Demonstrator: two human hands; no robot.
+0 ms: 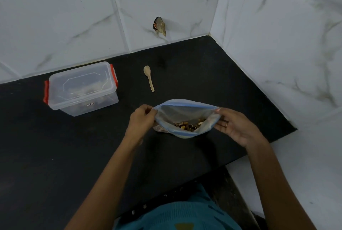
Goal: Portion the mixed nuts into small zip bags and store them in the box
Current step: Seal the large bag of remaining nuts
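Note:
A large clear zip bag (185, 112) with a blue zip strip stands on the black counter, its mouth pulled wide. Mixed nuts (190, 125) lie in its bottom. My left hand (143, 118) pinches the left end of the bag's rim. At the right end my right hand (235, 126) holds the rim, thumb on top and fingers under the bag. A clear plastic box (82, 89) with red clips and its lid on sits at the back left; some contents show dimly through it. A small wooden spoon (149, 78) lies behind the bag.
The black counter (64, 146) ends at white marble-look tiled walls behind and on the right, meeting in a corner. A small dark object (159, 26) sticks to the back wall. The counter's front edge runs along my body.

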